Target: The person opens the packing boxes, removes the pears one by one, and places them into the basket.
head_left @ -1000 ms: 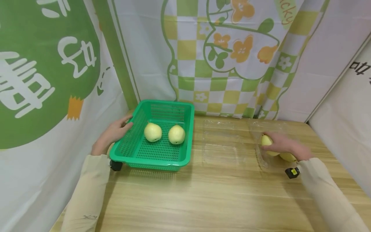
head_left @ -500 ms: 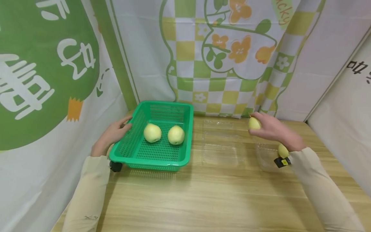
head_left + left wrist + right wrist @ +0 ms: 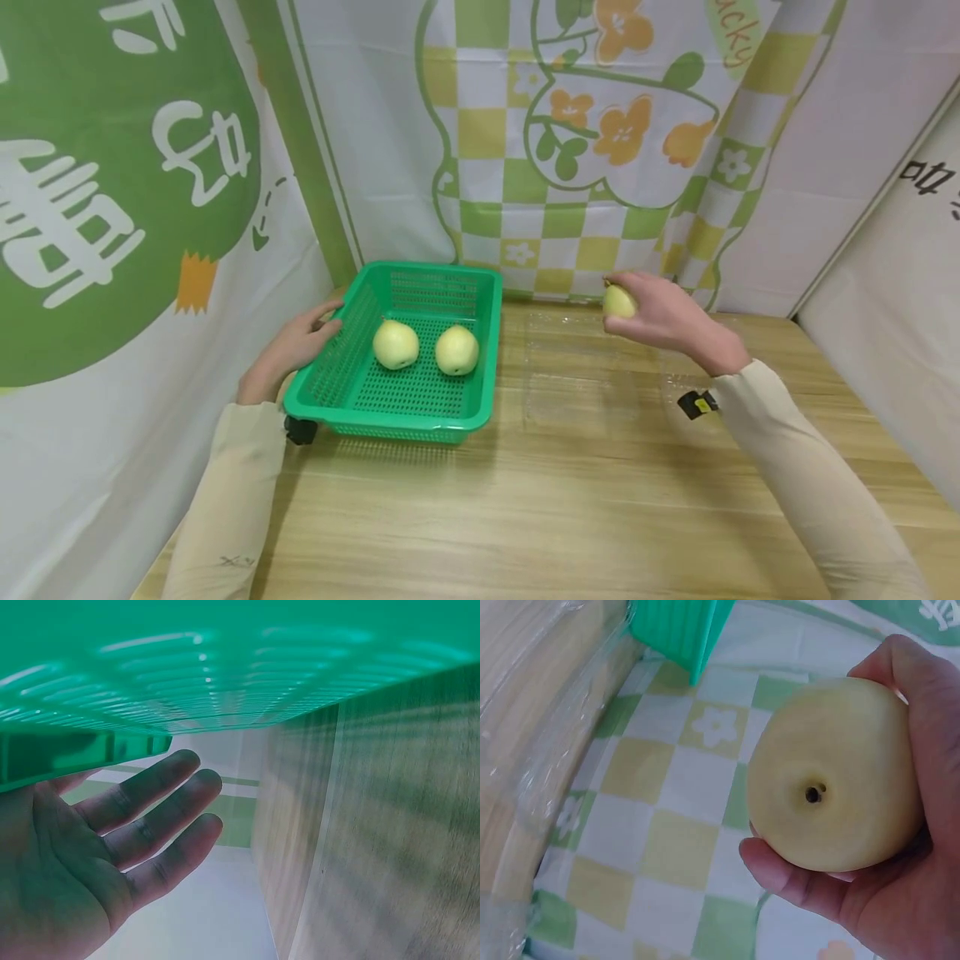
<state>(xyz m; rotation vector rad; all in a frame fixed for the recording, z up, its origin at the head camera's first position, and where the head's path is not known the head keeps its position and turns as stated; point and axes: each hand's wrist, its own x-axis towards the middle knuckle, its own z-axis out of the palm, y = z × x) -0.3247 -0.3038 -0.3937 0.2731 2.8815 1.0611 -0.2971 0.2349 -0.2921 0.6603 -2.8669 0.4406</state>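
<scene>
A yellow-green pear point(image 3: 832, 780) sits in the grip of my right hand point(image 3: 663, 312), fingers and thumb round its sides. That hand holds it raised over the back right part of a clear plastic container point(image 3: 570, 400). My left hand point(image 3: 296, 340) rests at the left rim of a green perforated basket point(image 3: 491, 350). In the left wrist view, several of its fingers point(image 3: 161, 817) extend loosely below the rim, apart from the basket wall; the thumb is hidden there. Two pears, the left one point(image 3: 396, 344) and the right one point(image 3: 457, 350), lie apart on the basket floor.
A second clear container point(image 3: 675, 387) stands to the right, partly covered by the right forearm. The wooden table point(image 3: 525, 508) ends at a checked, flowered cloth point(image 3: 555, 221) behind. Cloth walls, the left one point(image 3: 247, 333) and the right one point(image 3: 900, 333), close in the sides.
My right hand has lifted a pear out of the right container and carried it left and toward the back. The left hand and the basket stay where they were.
</scene>
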